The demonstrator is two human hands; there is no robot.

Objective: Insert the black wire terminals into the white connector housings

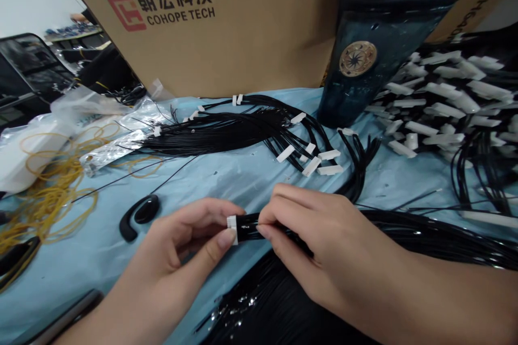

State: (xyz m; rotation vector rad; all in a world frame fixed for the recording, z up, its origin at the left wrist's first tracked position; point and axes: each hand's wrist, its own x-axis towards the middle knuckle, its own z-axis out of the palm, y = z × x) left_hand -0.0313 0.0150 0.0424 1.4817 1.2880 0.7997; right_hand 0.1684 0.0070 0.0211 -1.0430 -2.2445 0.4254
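Observation:
My left hand (182,250) pinches a small white connector (232,229) between thumb and fingers. Black wires (247,226) run from that connector into my right hand (319,242), whose fingers grip the bundle close behind it. A long harness of black wires (424,232) trails from there to the right, and more black wire (275,302) lies under my right forearm. Another harness with white connectors (218,132) lies farther ahead on the pale blue plastic sheet (226,178).
A heap of white-ended harnesses (441,102) lies at right, beside a dark blue upright object (356,70). A COHOPE TECH cardboard box (202,27) stands behind. A black earpiece (140,215), yellow rubber bands (52,188) and clear plastic bags (93,110) lie at left.

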